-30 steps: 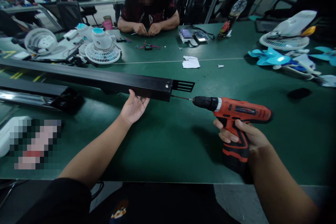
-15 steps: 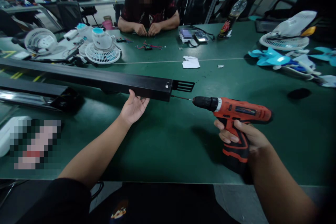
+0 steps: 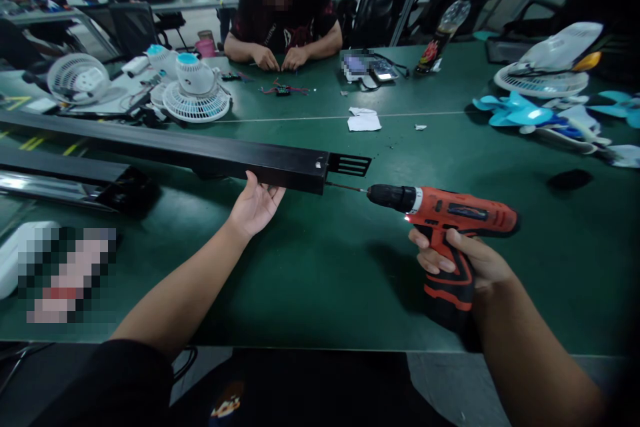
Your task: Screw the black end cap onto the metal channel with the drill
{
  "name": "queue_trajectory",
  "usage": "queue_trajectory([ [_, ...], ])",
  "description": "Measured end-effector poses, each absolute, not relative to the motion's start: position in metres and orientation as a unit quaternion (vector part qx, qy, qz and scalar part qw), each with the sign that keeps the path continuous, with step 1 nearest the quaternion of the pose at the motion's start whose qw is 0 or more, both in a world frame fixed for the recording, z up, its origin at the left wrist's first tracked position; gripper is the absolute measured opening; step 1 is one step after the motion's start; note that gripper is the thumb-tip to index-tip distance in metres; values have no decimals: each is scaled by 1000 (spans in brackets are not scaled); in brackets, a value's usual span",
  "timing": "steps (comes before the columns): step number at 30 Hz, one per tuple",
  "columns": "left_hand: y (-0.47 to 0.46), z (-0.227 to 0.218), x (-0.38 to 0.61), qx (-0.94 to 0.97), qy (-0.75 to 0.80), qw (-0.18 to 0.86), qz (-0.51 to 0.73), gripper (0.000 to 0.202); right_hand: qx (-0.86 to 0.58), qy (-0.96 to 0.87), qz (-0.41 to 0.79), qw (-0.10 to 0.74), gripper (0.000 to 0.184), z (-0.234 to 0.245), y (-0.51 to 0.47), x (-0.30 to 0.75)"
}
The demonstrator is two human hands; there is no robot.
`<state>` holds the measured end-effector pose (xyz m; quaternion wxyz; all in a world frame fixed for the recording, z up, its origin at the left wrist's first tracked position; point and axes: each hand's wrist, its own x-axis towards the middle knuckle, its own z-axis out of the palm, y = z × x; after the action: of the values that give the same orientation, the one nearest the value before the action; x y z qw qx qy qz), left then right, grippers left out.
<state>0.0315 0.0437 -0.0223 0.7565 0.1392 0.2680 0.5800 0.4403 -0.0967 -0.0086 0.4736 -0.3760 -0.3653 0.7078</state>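
A long black metal channel (image 3: 200, 152) lies across the green table (image 3: 320, 267), its slotted end pointing right. My left hand (image 3: 254, 203) cups the underside of the channel near that end, fingers curled up against it. My right hand (image 3: 460, 259) is wrapped round the grip of an orange and black cordless drill (image 3: 445, 213). The drill's thin bit (image 3: 345, 186) points left and its tip meets the end face of the channel. A small light glows under the drill's chuck.
A second black channel (image 3: 70, 177) lies at the left. White desk fans (image 3: 195, 90) and blue fan blades (image 3: 520, 112) sit at the back left and right. Paper scraps (image 3: 363, 120) lie mid-table. A person (image 3: 283, 17) works with small wires across the table.
The drill's small light under the chuck has come on. Both hands, the drill and the channel stay where they were.
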Motion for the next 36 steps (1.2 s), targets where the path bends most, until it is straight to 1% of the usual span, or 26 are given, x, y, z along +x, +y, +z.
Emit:
queue_trajectory([
  [5,44,-20,33,136,269,758,578,57,-378,-365,710,469,38,-9,-97,441],
  [11,45,-24,31,149,271,757,576,53,-369,-361,710,479,48,-14,-97,443],
  [16,44,-22,32,144,285,747,583,51,-373,-366,713,468,42,-12,-97,442],
  [22,43,-19,35,134,285,747,586,53,-372,-379,703,473,44,-12,-95,442],
  [28,45,-24,31,130,279,754,580,51,-373,-397,699,462,38,-11,-95,443],
  [32,46,-28,29,128,254,766,576,51,-380,-387,701,464,39,-9,-96,441],
  [36,46,-27,30,133,261,762,577,52,-388,-386,698,463,40,-9,-96,440],
])
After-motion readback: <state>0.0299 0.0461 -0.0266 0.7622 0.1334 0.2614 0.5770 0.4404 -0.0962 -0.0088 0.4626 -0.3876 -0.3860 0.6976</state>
